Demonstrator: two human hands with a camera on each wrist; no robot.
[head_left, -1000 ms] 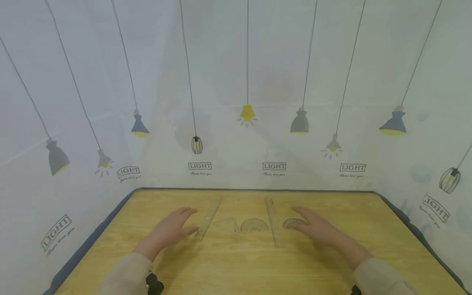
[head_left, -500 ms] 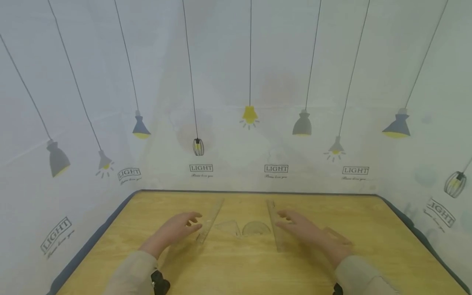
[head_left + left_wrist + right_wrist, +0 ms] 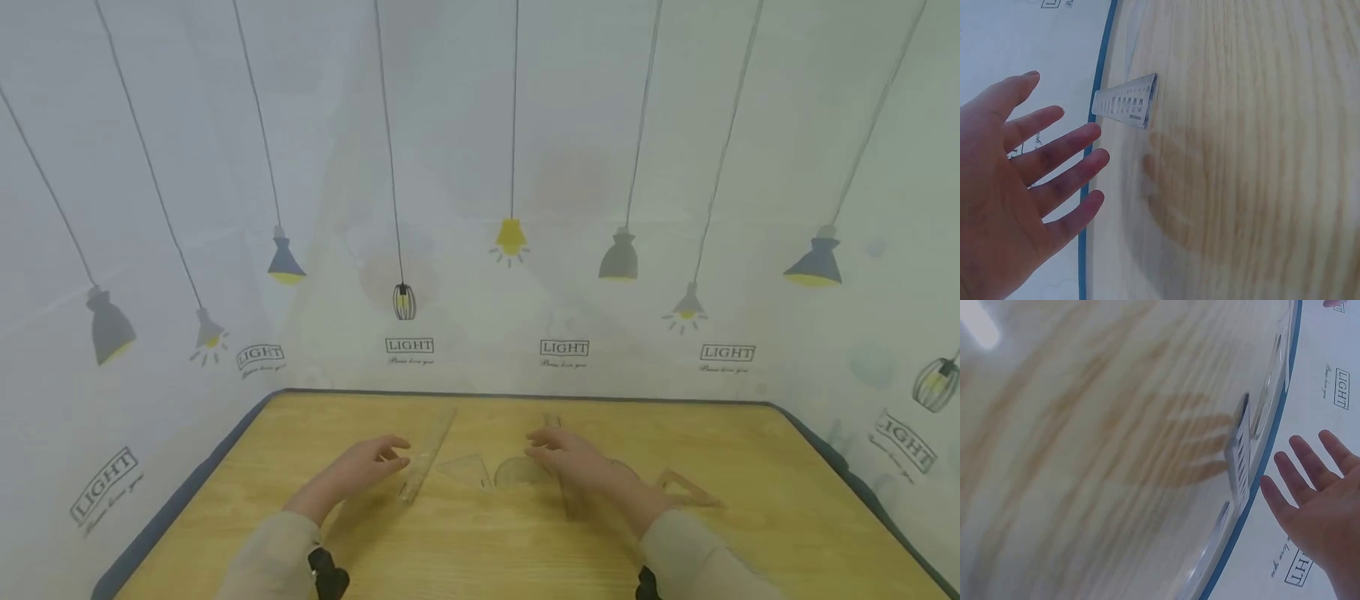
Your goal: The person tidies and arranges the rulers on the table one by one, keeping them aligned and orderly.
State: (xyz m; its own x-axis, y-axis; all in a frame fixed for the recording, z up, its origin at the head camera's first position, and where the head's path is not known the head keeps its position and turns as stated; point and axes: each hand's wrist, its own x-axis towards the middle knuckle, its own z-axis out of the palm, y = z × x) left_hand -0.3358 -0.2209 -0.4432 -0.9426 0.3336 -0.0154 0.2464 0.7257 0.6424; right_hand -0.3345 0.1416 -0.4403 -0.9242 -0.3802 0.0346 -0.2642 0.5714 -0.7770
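Spread fingers and empty, my left hand (image 3: pixel 363 468) hovers just left of a clear ruler (image 3: pixel 431 454); the left wrist view shows that hand (image 3: pixel 1029 181) above the table with the ruler (image 3: pixel 1125 100) ahead of it. My right hand (image 3: pixel 577 462), also holding nothing, hangs over a second clear ruler (image 3: pixel 552 419) and covers much of it. Its fingertips overlap a clear protractor (image 3: pixel 516 472) in the head view. Between the rulers lies a clear set square (image 3: pixel 467 470) as well. The right wrist view has the right hand (image 3: pixel 1319 500) with fingers apart beside a ruler (image 3: pixel 1241 456).
Right of my right forearm lies another set square (image 3: pixel 686 492), and a smaller protractor (image 3: pixel 624 468) peeks out behind that arm. The wooden table (image 3: pixel 420 558) has a dark blue edge and meets white walls (image 3: pixel 480 317) printed with hanging lamps.
My right hand has moved left, from the smaller protractor to over the right ruler, uncovering the set square at the right. My left hand has barely shifted; its thumb and fingers are slightly closer together.
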